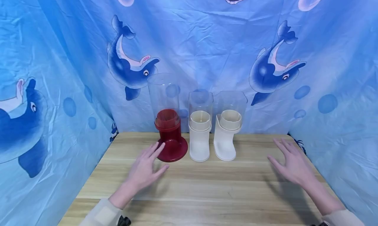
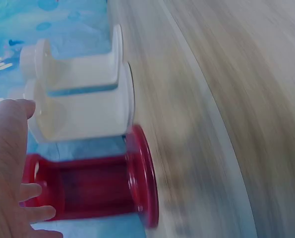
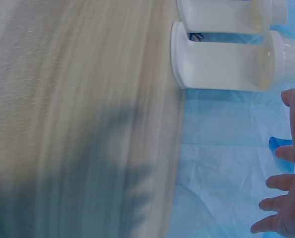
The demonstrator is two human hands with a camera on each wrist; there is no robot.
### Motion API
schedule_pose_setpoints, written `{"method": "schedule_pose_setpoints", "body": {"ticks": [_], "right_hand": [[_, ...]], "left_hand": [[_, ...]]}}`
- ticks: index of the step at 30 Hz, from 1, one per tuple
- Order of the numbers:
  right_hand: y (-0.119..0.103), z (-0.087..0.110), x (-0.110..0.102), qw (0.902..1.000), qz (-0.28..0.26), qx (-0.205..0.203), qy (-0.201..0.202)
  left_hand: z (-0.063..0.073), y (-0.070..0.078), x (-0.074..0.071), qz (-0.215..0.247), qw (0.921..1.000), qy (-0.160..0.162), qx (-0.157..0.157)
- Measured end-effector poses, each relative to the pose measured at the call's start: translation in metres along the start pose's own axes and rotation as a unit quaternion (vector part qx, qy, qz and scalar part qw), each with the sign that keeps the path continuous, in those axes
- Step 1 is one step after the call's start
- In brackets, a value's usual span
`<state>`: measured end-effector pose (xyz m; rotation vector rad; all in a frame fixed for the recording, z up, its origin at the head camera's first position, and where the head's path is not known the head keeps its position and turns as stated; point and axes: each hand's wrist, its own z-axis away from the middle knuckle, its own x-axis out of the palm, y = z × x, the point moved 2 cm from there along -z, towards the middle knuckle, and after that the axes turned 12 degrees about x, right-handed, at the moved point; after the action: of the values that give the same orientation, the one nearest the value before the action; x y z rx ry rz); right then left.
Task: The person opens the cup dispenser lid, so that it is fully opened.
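Note:
A red stand [image 1: 172, 135] with a round base carries a tall clear cylinder [image 1: 163, 91]. Beside it are two white stands: the middle one [image 1: 199, 144] holds a clear tube [image 1: 200, 101], and the right one [image 1: 224, 142] holds another clear container [image 1: 236, 102]. My left hand [image 1: 141, 171] hovers in front of the red stand with fingers spread, its fingertips overlapping the red base in the head view. Out to the right, well apart from the white stands, my right hand [image 1: 292, 163] is held over the table with fingers extended and nothing in it.
The stands line up near the back edge of a wood-grain table [image 1: 206, 190]. Behind them hangs a blue curtain [image 1: 195, 55] printed with dolphins, which also closes in the left and right sides. Shadows of the hands fall on the tabletop.

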<state>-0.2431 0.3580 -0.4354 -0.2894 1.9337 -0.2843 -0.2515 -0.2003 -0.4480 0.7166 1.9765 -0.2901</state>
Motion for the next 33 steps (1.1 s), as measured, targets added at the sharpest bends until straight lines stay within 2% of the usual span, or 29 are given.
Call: {"method": "schedule_pose_setpoints", "body": {"ticks": [4, 6, 10, 16, 22, 26, 28, 30, 33], "right_hand": [[-0.010, -0.009, -0.004, 1.0000, -0.003, -0.006, 0.005], [-0.016, -0.015, -0.007, 0.9999, -0.003, -0.010, 0.013], [-0.029, -0.028, -0.015, 0.9997, -0.010, -0.007, 0.021], [-0.046, -0.047, -0.025, 0.9997, -0.023, 0.002, 0.006], [-0.061, -0.060, -0.028, 0.9996, -0.028, 0.001, -0.001], [-0.073, -0.069, -0.030, 0.9988, -0.047, -0.006, 0.009], [-0.079, -0.074, -0.031, 0.9980, -0.058, -0.014, 0.021], [-0.086, -0.078, -0.031, 0.9970, -0.066, -0.023, 0.033], [-0.095, -0.084, -0.031, 0.9960, -0.075, -0.028, 0.038]], "left_hand": [[-0.010, 0.022, 0.011, 0.034, 0.9982, 0.042, 0.026], [-0.017, 0.031, 0.017, 0.051, 0.9967, 0.053, 0.035], [-0.033, 0.046, 0.034, 0.085, 0.9936, 0.055, 0.050], [-0.062, 0.067, 0.059, 0.129, 0.9882, 0.059, 0.059], [-0.084, 0.081, 0.078, 0.134, 0.9857, 0.075, 0.070], [-0.098, 0.086, 0.090, 0.142, 0.9849, 0.080, 0.058], [-0.106, 0.087, 0.096, 0.162, 0.9818, 0.088, 0.045], [-0.114, 0.090, 0.102, 0.189, 0.9766, 0.099, 0.028], [-0.125, 0.095, 0.109, 0.239, 0.9634, 0.121, 0.009]]}}
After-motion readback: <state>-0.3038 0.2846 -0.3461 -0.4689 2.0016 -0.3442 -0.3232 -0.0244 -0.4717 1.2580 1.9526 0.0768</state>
